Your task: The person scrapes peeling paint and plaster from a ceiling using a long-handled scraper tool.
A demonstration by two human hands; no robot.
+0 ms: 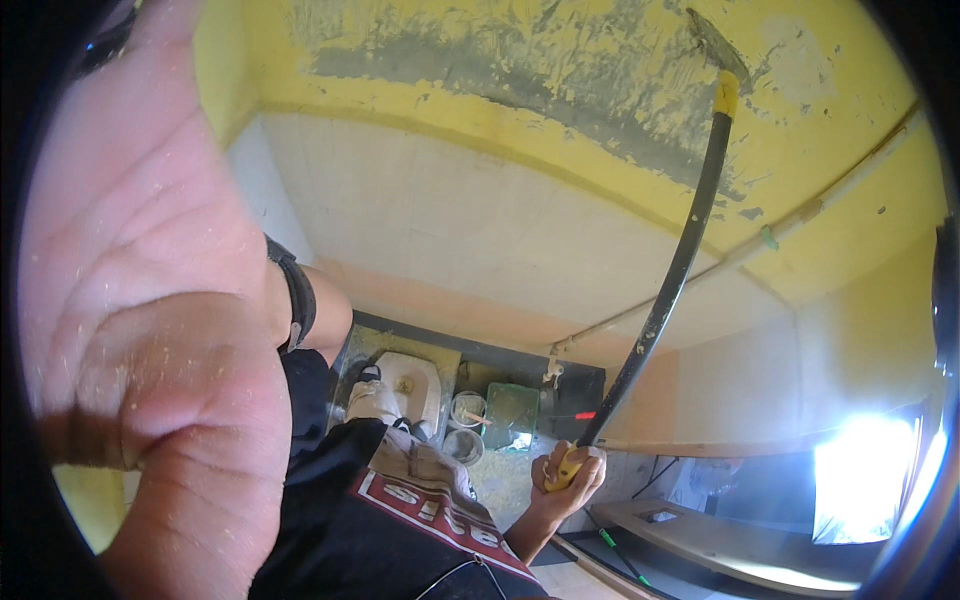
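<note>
My right hand (568,475), fingers wrapped around the yellow grip end, holds a long-handled scraper (668,290). Its black handle, scuffed with specks, rises to a yellow collar and a flat blade (718,42). The blade lies at the yellow wall (480,75), beside a grey patch where paint is scraped off; whether it touches cannot be made out. Very close to the camera on the left is my left hand (170,300), its dusty palm filling that side and a dark band on the wrist behind it. Most of its fingers run out of view.
Below on the floor are a squat toilet (425,380), two small round buckets (463,446) and a green tub (525,400). A thin pipe (830,195) runs along the wall. At lower right stand a ledge (700,540) and a glaring bright window (868,475).
</note>
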